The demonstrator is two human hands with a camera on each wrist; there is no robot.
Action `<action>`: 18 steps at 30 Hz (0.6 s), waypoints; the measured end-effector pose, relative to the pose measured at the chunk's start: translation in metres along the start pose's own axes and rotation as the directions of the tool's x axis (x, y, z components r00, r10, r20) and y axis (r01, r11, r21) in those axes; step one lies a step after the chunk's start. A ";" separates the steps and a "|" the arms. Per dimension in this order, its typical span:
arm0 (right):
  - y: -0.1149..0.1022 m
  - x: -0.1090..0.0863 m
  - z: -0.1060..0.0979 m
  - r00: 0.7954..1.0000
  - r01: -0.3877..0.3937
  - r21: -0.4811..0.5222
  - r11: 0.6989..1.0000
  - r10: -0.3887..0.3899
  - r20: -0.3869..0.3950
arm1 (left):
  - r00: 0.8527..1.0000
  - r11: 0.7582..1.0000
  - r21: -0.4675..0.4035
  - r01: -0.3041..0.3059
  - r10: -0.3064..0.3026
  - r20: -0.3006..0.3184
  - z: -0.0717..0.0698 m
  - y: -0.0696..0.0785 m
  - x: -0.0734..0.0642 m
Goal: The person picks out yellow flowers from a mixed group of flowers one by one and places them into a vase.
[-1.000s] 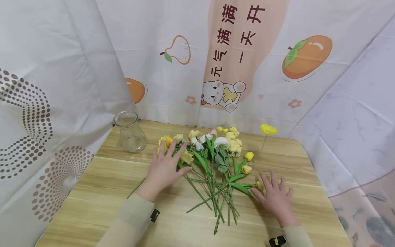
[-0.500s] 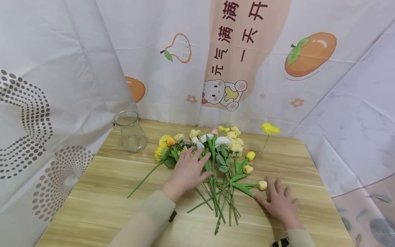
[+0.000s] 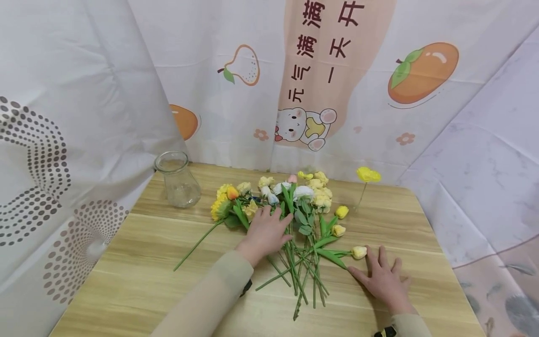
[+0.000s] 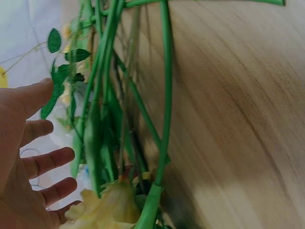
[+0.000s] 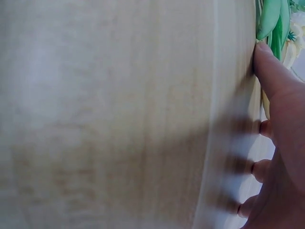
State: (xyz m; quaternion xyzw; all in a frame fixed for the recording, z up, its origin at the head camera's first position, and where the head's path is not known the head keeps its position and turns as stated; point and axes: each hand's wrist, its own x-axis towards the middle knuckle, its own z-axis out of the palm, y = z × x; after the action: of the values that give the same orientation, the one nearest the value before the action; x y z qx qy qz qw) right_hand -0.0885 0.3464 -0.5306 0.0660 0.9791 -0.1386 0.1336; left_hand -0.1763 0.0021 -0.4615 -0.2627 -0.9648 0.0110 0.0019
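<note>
A pile of artificial flowers lies on the wooden table, with crossed green stems. My left hand hovers over the middle of the pile. In the left wrist view its fingers are spread and loosely bent beside the stems, holding nothing. A yellow flower head sits below them. My right hand rests with fingers spread on the table, beside a pale yellow tulip. Its thumb lies near a green leaf. White roses and a sunflower lie at the back.
A clear glass vase stands at the table's back left. At the back right is a yellow poppy on a thin stem. Printed curtains hang close behind and on both sides of the table.
My left hand has moved right, from the flower heads on the left to the middle of the pile. My right hand has shifted slightly right and down, staying by the pale tulip.
</note>
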 end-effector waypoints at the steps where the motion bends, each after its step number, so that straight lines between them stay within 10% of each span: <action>1: 0.000 0.000 0.000 1.000 -0.003 -0.004 1.000 0.003 0.002 | 1.000 1.000 0.012 0.001 -0.001 0.010 0.003 0.000 0.002; 18: 0.000 -0.001 0.003 0.999 0.027 -0.020 0.999 -0.027 -0.025 | 0.994 0.994 0.057 -0.092 0.095 -0.055 0.006 -0.011 -0.001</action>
State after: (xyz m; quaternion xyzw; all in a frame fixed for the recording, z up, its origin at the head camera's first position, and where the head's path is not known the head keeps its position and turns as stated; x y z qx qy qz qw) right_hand -0.0868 0.3460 -0.5330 0.0532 0.9828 -0.1297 0.1200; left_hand -0.1816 -0.0080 -0.4675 -0.3078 -0.9503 0.0298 0.0364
